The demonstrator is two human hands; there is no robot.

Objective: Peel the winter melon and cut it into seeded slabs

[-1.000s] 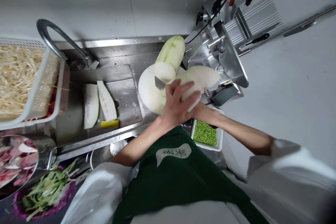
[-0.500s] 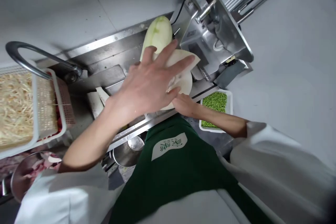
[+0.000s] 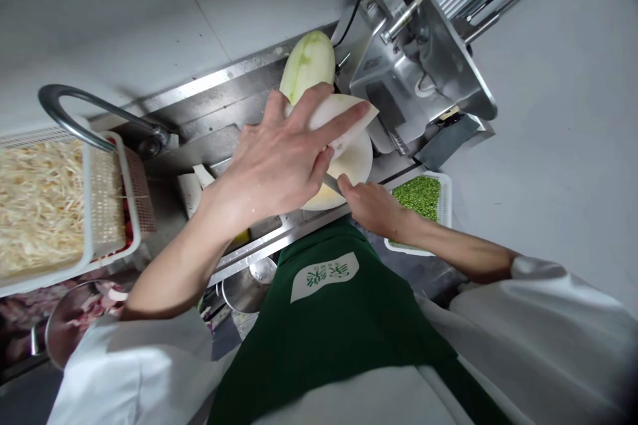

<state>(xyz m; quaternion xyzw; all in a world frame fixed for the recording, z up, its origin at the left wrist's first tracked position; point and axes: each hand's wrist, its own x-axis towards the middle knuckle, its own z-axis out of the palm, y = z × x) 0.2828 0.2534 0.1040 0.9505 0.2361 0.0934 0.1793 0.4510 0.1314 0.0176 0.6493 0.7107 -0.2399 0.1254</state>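
My left hand (image 3: 279,159) lies with its fingers stretched out over a white peeled melon wedge (image 3: 349,119), thumb against its side. The wedge sits on a round white cutting board (image 3: 357,163) on the steel counter. A whole pale green peeled melon (image 3: 308,61) lies just behind it. My right hand (image 3: 371,207) is closed at the board's near edge around what looks like a knife handle; a thin grey blade (image 3: 333,184) shows under my left thumb.
A steel slicing machine (image 3: 423,66) stands right of the board. A white tray of chopped greens (image 3: 421,194) sits near my right forearm. The sink (image 3: 219,139) holds melon pieces (image 3: 192,184). Left of it are a faucet (image 3: 84,106), a basket of bean sprouts (image 3: 44,206) and a bowl of meat (image 3: 80,319).
My left hand lifted off the melon with its fingers spread, then came down flat on the wedge. My right hand moved out from under it to the board's near edge. The view shifted.
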